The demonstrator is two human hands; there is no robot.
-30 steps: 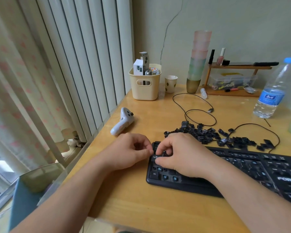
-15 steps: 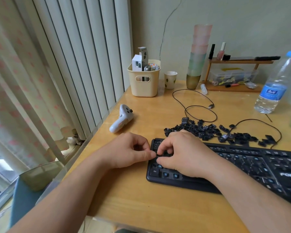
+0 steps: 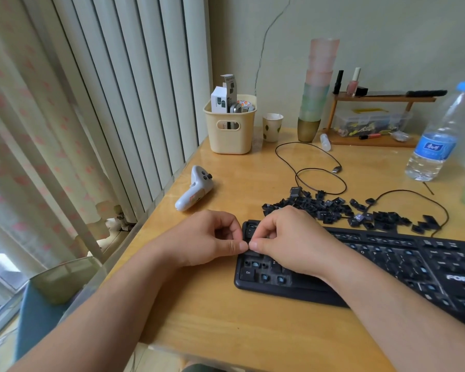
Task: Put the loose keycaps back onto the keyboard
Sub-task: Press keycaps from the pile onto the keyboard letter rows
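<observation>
The black keyboard (image 3: 387, 267) lies at the desk's front right, with many sockets bare and a few caps such as Ctrl seated. A pile of loose black keycaps (image 3: 333, 208) lies just behind it. My left hand (image 3: 212, 237) and my right hand (image 3: 293, 240) meet over the keyboard's left end, fingers curled. Both thumb tips touch each other and pinch down on a wide black keycap (image 3: 253, 254) in the left column. Most of that cap is hidden under the thumbs.
A white controller (image 3: 193, 189) lies left of the keycap pile. A thin black cable (image 3: 320, 170) loops behind the pile. At the back stand a cream basket (image 3: 230, 130), a paper cup (image 3: 272, 127), stacked tumblers (image 3: 317, 89), a wooden shelf (image 3: 373, 140) and a water bottle (image 3: 438, 140).
My left thumb has slid right to meet the right thumb on the wide keycap. The right hand's fingers have drawn in. The camera has tilted slightly downward.
</observation>
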